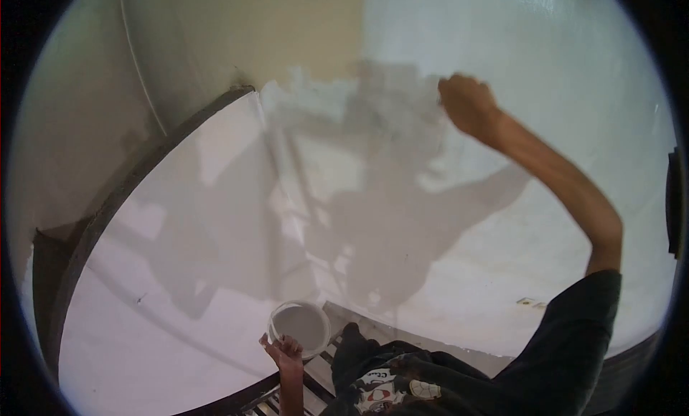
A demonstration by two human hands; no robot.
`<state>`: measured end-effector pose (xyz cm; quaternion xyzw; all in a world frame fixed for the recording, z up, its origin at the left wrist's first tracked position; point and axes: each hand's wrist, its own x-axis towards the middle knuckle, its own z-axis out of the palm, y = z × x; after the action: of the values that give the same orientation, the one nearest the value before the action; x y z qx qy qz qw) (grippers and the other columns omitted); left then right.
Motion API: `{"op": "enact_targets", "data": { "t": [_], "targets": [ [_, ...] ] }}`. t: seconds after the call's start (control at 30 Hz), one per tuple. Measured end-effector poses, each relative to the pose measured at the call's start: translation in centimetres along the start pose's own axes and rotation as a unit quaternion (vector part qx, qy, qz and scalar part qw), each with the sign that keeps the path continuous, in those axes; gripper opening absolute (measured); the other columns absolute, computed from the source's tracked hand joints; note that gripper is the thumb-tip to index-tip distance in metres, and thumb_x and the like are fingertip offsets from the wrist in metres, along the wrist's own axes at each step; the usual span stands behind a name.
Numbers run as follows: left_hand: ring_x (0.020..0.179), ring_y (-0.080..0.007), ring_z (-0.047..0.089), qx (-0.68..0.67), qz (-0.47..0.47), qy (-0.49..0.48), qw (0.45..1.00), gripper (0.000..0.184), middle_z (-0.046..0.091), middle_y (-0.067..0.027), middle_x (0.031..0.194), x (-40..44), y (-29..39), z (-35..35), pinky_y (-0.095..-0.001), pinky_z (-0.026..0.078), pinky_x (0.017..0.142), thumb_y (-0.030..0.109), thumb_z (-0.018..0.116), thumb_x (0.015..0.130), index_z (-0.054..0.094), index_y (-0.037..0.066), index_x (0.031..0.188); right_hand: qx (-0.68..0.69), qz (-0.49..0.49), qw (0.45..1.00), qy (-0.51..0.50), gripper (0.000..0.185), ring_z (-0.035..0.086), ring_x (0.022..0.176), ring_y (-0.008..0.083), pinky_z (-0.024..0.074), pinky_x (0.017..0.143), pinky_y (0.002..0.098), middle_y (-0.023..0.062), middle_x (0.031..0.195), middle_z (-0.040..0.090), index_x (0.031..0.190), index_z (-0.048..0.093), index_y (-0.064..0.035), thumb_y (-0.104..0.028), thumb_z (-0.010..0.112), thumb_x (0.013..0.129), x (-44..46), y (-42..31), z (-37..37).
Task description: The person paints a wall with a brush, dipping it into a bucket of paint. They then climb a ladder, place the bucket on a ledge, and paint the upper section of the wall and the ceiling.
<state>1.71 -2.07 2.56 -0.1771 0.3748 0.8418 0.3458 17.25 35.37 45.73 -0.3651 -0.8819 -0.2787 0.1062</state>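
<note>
Bucket (327, 331) low, open top up, just beyond left hand (288, 350), the nearer one. Left fingers bent at near rim, thumb apart; grip unclear. Right hand (468, 106) high by pale wall (574, 93), fingers folded; cannot tell if pinching anything.

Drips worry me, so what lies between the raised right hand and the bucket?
In the head view, only wall with shadows across it shows between the right hand and the bucket; no object lies there.
</note>
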Motion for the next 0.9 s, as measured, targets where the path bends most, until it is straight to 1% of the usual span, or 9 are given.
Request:
{"op": "enact_targets", "data": {
  "t": [0.17, 0.27, 0.33, 0.37, 0.53, 0.6, 0.63, 0.7, 0.9],
  "targets": [
    [0.038, -0.0106, 0.023, -0.006, -0.013, 0.009, 1.0, 0.047, 0.023, 0.0041, 0.046, 0.0, 0.4, 0.5, -0.0271, 0.019, 0.04, 0.058, 0.043, 0.079, 0.037, 0.012, 0.069, -0.162, 0.064, 0.954, 0.244, 0.011, 0.063, 0.078, 0.031, 0.0528, 0.056, 0.0389, 0.0154, 0.088, 0.06, 0.088, 0.057, -0.0039, -0.006, 0.053, 0.078, 2.2, 2.0, -9.3],
    [0.04, -0.0114, 0.023, 0.015, -0.003, -0.017, 1.0, 0.049, 0.022, 0.004, 0.047, -0.7, 0.4, 0.8, -0.0286, 0.021, 0.042, 0.058, 0.046, 0.079, 0.032, 0.013, 0.065, -0.233, 0.15, 0.923, 0.266, 0.01, 0.062, 0.059, 0.0157, 0.0474, 0.045, 0.0253, 0.007, 0.063, 0.062, 0.073, 0.065, -0.0079, -0.006, 0.057, 0.078, 3.5, 1.0, -9.3],
    [0.04, -0.012, 0.023, 0.022, 0.006, -0.04, 0.999, 0.05, 0.021, 0.0038, 0.048, -0.7, 0.5, 0.5, -0.0294, 0.022, 0.044, 0.058, 0.048, 0.078, 0.029, 0.014, 0.063, -0.123, 0.123, 0.964, 0.201, 0.005, 0.064, 0.07, 0.0287, 0.052, 0.051, 0.0369, 0.0138, 0.085, 0.06, 0.081, 0.058, -0.0068, -0.007, 0.055, 0.077, 3.4, -1.2, -6.3],
    [0.04, -0.012, 0.022, 0.021, 0.009, -0.037, 0.999, 0.05, 0.02, 0.0038, 0.048, -0.5, 0.5, 0.3, -0.0294, 0.022, 0.043, 0.058, 0.048, 0.078, 0.029, 0.014, 0.063, -0.144, 0.061, 0.889, 0.43, 0.002, 0.061, 0.071, 0.025, 0.0496, 0.05, 0.0355, 0.0091, 0.082, 0.057, 0.073, 0.056, -0.0098, -0.009, 0.057, 0.075, 3.7, -1.5, -0.4],
    [0.04, -0.0121, 0.023, 0.01, -0.002, -0.029, 1.0, 0.051, 0.022, 0.0039, 0.048, -0.5, 0.5, 0.5, -0.029, 0.022, 0.043, 0.06, 0.048, 0.077, 0.029, 0.015, 0.063, -0.475, 0.178, 0.792, 0.339, 0.019, 0.05, 0.085, 0.0228, 0.0444, 0.068, 0.0328, 0.0085, 0.09, 0.056, 0.092, 0.065, -0.0048, -0.006, 0.06, 0.074, 0.1, -10.1, 18.4],
    [0.04, -0.012, 0.024, -0.005, -0.021, -0.055, 0.998, 0.051, 0.023, 0.004, 0.047, -0.4, 0.6, 0.4, -0.0289, 0.022, 0.043, 0.06, 0.048, 0.077, 0.03, 0.015, 0.063, -0.467, 0.173, 0.799, 0.337, 0.015, 0.05, 0.077, 0.0193, 0.0421, 0.064, 0.0296, 0.0036, 0.073, 0.054, 0.088, 0.065, -0.0054, -0.006, 0.06, 0.074, -3.9, -14.1, 22.2],
    [0.04, -0.0122, 0.024, -0.001, -0.014, -0.053, 0.998, 0.05, 0.023, 0.004, 0.047, -0.3, 0.5, 0.3, -0.029, 0.022, 0.043, 0.06, 0.047, 0.077, 0.03, 0.015, 0.063, -0.483, 0.122, 0.835, 0.235, 0.01, 0.048, 0.066, 0.0135, 0.0389, 0.055, 0.0254, 0.0003, 0.064, 0.048, 0.085, 0.064, -0.0046, -0.006, 0.06, 0.075, -6.0, -15.6, 24.0],
    [0.039, -0.0124, 0.024, 0.005, -0.001, -0.051, 0.999, 0.05, 0.025, 0.004, 0.047, -0.3, 0.4, 0.1, -0.0291, 0.022, 0.043, 0.059, 0.047, 0.078, 0.032, 0.015, 0.062, -0.404, 0.064, 0.905, 0.119, 0.003, 0.039, 0.049, 0.0046, 0.0243, 0.035, 0.0174, -0.0053, 0.055, 0.039, 0.079, 0.059, -0.0047, -0.007, 0.058, 0.077, -9.4, -17.5, 23.8],
    [0.041, -0.0135, 0.028, -0.002, -0.011, -0.015, 1.0, 0.049, 0.029, 0.003, 0.048, -0.7, 0.7, 0.8, -0.0292, 0.024, 0.043, 0.058, 0.047, 0.079, 0.033, 0.014, 0.06, -0.13, 0.077, 0.984, 0.1, 0.01, 0.054, 0.053, 0.0102, 0.0363, 0.034, 0.0247, -0.0006, 0.056, 0.049, 0.079, 0.059, -0.0031, -0.009, 0.053, 0.084, -11.2, -18.5, 25.7]
  ]
}}
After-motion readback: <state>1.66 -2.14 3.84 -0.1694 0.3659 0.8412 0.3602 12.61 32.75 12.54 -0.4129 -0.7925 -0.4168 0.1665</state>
